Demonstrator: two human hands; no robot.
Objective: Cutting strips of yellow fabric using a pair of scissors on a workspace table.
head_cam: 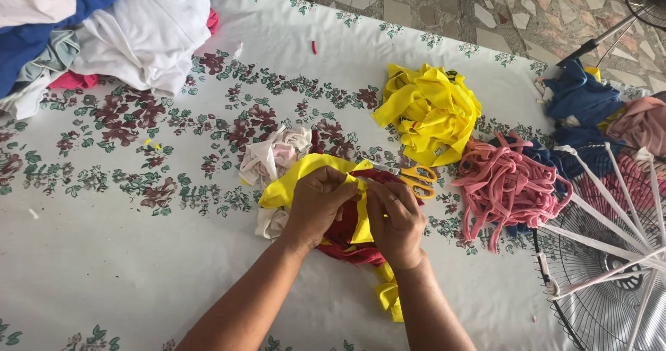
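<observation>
My left hand [316, 205] and my right hand [395, 219] meet at the middle of a floral cloth [139, 240], both pinching one yellow fabric strip [362, 226]. The strip runs from a yellow fold at the left, between my fingertips, and down past my right wrist. Under my hands lies a dark red fabric bundle [347, 243]. Yellow-handled scissors [416, 177] lie just beyond my right hand. A small white and pink scrap pile [277, 153] sits beyond my left hand.
A crumpled yellow fabric heap [430, 112] and a heap of pink strips [506, 184] lie to the right. Blue fabric [579, 98] sits further right. A wire fan guard [610, 275] wrapped with white strips fills the lower right. Piled clothes [90, 25] occupy the top left.
</observation>
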